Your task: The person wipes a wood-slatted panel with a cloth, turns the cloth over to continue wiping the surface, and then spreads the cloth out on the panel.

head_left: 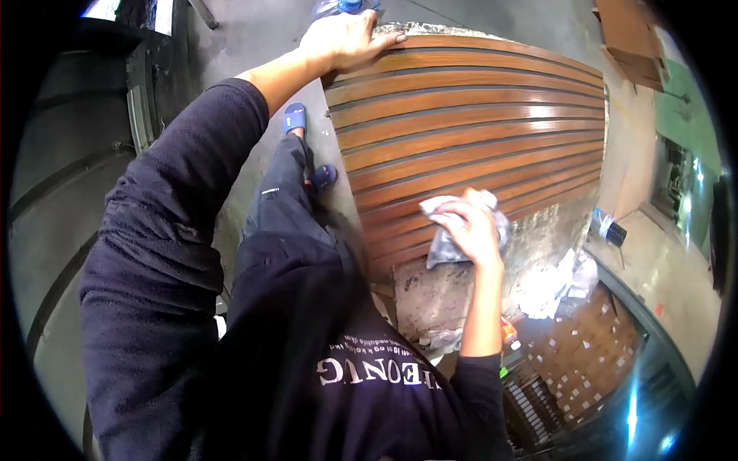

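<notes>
A brown wood-look slatted panel (477,100) with dark grooves lies in front of me on a worn support. At its far left corner my left hand (342,38) grips the edge, the thumb stretched along the top and the other fingers curled partly out of sight. My right hand (473,227) is closed round a crumpled white and grey cloth (446,250), pressed to the near right part of the panel. Just beyond my left hand is a clear plastic item with a blue top (350,6), cut off by the picture's edge.
Worn, stained board (434,296) shows past the panel's near edge. Crumpled white material (550,288) lies at the right, near a dark cylindrical object (611,230). Below is a brown surface littered with pale scraps (588,353). A cardboard box (630,42) stands far right.
</notes>
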Available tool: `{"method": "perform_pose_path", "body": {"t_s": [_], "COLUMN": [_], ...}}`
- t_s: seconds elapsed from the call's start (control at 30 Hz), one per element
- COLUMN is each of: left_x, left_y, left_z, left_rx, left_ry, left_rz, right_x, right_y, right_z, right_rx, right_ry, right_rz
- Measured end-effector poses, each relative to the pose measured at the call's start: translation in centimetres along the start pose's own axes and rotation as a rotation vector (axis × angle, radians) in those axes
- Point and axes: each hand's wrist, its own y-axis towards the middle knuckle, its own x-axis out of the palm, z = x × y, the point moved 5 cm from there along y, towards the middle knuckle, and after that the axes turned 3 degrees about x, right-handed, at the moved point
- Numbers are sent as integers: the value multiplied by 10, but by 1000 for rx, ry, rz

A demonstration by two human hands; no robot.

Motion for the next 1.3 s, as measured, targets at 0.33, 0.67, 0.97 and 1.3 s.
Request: {"method": "perform_pose_path", "body": {"t_s": [0.33, 0.67, 0.97, 1.3], "left_x": [19, -12, -19, 24], "left_y": [0, -6, -3, 10], "left_z": [-34, 7, 16, -30], "left_rx": [39, -4, -53, 32], "left_ry": [88, -28, -46, 150], "left_rz": [32, 21, -15, -21], "right_x": [19, 38, -65, 89], "right_y": [23, 0, -13, -69], "right_z": [-36, -41, 87, -48], "right_rx": [17, 123, 461, 221], "right_ry": [-114, -60, -56, 162], "right_rz": [-189, -136, 275, 368]}}
